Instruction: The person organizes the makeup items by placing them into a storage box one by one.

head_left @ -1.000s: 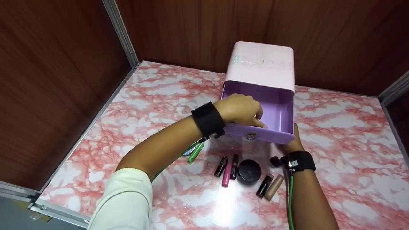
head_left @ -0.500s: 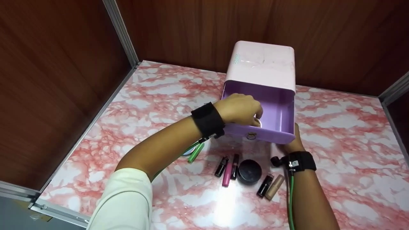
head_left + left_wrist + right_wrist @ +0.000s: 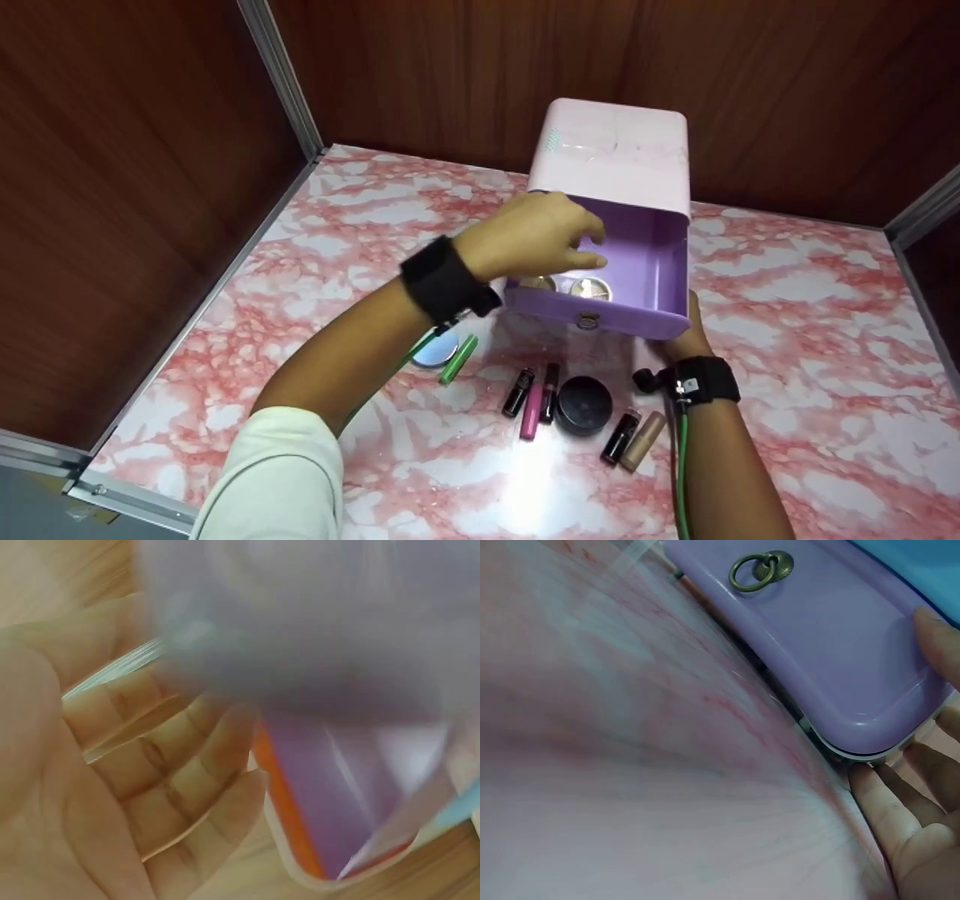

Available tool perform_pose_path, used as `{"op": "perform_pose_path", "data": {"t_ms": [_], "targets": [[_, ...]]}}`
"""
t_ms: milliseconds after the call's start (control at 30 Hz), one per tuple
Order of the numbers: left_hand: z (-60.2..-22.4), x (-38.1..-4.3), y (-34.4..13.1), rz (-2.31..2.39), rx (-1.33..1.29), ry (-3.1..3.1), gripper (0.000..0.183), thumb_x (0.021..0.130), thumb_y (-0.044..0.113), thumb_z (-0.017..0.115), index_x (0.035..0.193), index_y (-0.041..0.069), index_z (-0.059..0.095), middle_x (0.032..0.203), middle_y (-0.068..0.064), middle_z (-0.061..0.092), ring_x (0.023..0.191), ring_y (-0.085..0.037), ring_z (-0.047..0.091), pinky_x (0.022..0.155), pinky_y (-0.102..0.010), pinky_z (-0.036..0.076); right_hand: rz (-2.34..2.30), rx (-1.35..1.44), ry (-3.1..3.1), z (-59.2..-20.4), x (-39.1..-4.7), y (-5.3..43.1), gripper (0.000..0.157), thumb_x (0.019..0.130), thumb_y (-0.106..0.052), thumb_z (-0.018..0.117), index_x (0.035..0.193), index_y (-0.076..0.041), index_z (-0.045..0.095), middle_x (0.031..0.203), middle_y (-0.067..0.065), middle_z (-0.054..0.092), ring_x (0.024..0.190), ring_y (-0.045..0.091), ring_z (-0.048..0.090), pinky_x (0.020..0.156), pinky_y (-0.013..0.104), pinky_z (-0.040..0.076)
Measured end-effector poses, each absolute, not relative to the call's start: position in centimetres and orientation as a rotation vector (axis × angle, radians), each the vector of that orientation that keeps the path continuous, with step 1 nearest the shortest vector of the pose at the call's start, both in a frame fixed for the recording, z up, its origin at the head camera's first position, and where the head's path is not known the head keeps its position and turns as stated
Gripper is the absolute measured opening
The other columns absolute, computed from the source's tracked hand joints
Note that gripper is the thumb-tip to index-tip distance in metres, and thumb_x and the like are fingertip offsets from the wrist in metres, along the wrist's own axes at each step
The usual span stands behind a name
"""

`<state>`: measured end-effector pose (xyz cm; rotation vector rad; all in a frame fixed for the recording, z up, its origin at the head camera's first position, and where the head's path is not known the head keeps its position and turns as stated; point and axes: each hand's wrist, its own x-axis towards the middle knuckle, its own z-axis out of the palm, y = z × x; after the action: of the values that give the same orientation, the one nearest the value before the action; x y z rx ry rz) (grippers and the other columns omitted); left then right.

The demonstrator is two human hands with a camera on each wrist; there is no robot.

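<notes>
Purple drawer [image 3: 637, 321] pulled from the pink box [image 3: 611, 161] — two round cases [image 3: 591, 289] inside.
Your left hand [image 3: 534, 236] hangs over it, thumb and fingers apart; your right hand [image 3: 682, 337] grips the box's corner. In front, tubes [image 3: 531, 412] and a black jar [image 3: 584, 405] crowd the bench [image 3: 420, 465] — tube marks too small to read.

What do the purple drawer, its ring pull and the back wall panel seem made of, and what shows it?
Purple drawer: probably plastic, smooth and slightly glossy; its rounded corners look moulded and catch highlights.
Ring pull: likely metal, perhaps aged brass; dull golden-brown with small glints.
Back wall panel: wood or wood-look laminate; streaky brown grain shows, but which is unclear.
</notes>
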<state>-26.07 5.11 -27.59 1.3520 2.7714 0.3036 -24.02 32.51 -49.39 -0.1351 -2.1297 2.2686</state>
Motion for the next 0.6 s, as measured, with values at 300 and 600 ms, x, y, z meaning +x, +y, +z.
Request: {"op": "perform_pose_path", "data": {"t_ms": [300, 600], "targets": [[-26.6, -25.0, -1.2, 0.766, 1.495, 2.855, 0.029, 0.094, 0.037, 0.065, 0.108, 0.014, 0.074, 0.095, 0.005, 0.07, 0.079, -0.008, 0.061, 0.073, -0.026, 0.047, 2.328, -0.08, -2.074, -49.1, -24.3, 33.5, 0.053, 0.078, 0.018, 0.059, 0.121, -0.01, 0.048, 0.084, 0.004, 0.051, 0.068, 0.014, 0.049, 0.063, 0.025, 0.047], [-27.3, -24.9, -4.0, 0.824, 1.469, 2.86, 0.026, 0.096, 0.033, 0.063, 0.112, 0.015, 0.073, 0.095, 0.006, 0.07, 0.074, -0.006, 0.06, 0.068, -0.025, 0.048, 2.285, -0.112, -2.071, -49.0, -24.0, 34.7, 0.051, 0.076, 0.022, 0.052, 0.115, -0.011, 0.05, 0.08, 0.002, 0.046, 0.065, 0.013, 0.045, 0.059, 0.022, 0.043]]}}
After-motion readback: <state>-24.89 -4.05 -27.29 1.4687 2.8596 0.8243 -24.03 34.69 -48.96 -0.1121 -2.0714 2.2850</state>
